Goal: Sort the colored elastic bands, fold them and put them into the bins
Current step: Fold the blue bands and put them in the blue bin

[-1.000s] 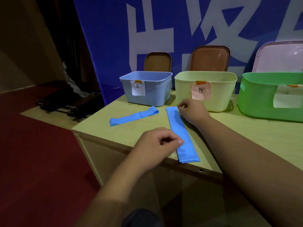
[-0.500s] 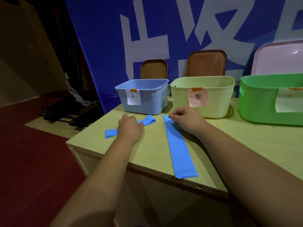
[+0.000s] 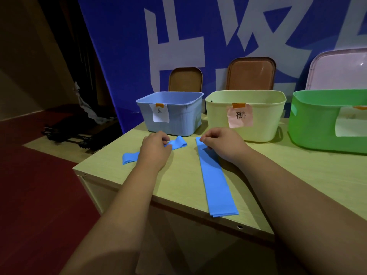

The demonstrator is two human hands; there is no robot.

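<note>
Two blue elastic bands lie on the pale wooden table (image 3: 297,175). The narrow band (image 3: 178,143) lies crosswise in front of the blue bin (image 3: 170,113); my left hand (image 3: 155,149) rests on its middle, fingers curled over it. The wide folded band (image 3: 217,181) runs from the front table edge toward the bins. My right hand (image 3: 222,142) pinches its far end. A pale yellow bin (image 3: 246,114) with a pink label and a green bin (image 3: 325,120) stand to the right.
Brown lids (image 3: 251,74) and a pink lid (image 3: 337,70) lean on the blue banner behind the bins. The table's left corner and front edge drop to a red floor (image 3: 39,195). Dark clutter (image 3: 79,128) lies at far left.
My left hand moved from the wide band's near part to the narrow band by the blue bin. My right hand stayed on the wide band's far end.
</note>
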